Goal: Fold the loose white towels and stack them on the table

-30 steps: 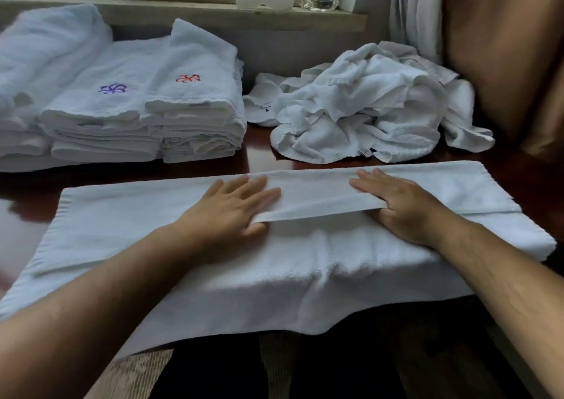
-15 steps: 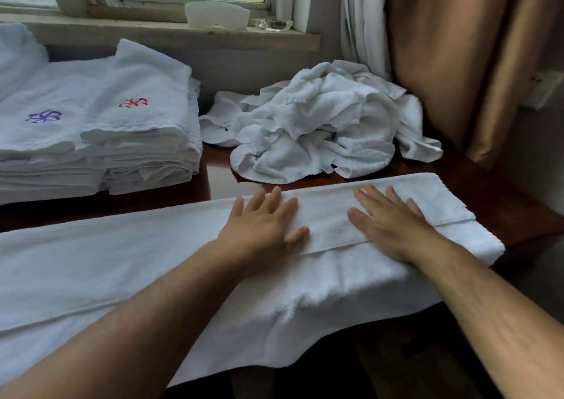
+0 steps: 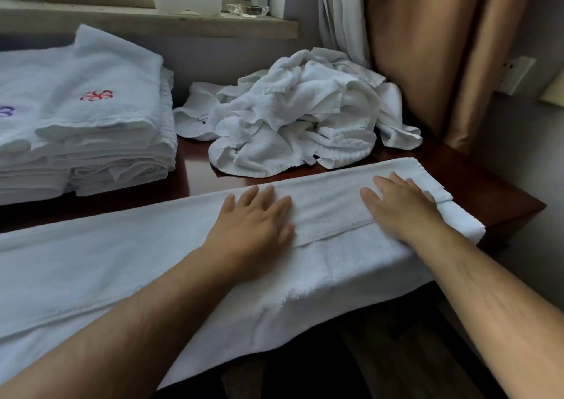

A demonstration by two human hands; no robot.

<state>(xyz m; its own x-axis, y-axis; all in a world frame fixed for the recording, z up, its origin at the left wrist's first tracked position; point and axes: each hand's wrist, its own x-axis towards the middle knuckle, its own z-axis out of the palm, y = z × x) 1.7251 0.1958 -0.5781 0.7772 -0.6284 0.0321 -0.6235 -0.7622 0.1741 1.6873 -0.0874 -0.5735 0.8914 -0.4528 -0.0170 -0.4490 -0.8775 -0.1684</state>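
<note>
A hotel-style guest room: tan curtain [image 3: 427,63] at 1 o'clock, window sill [image 3: 122,22] at 11, embroidered folded towels [image 3: 91,124] stacked at 9 on a polished wooden table [image 3: 195,174]

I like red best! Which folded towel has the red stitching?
The folded towel lying on top, nearest the crumpled pile; its neighbour to the left carries purple stitching instead.
</note>
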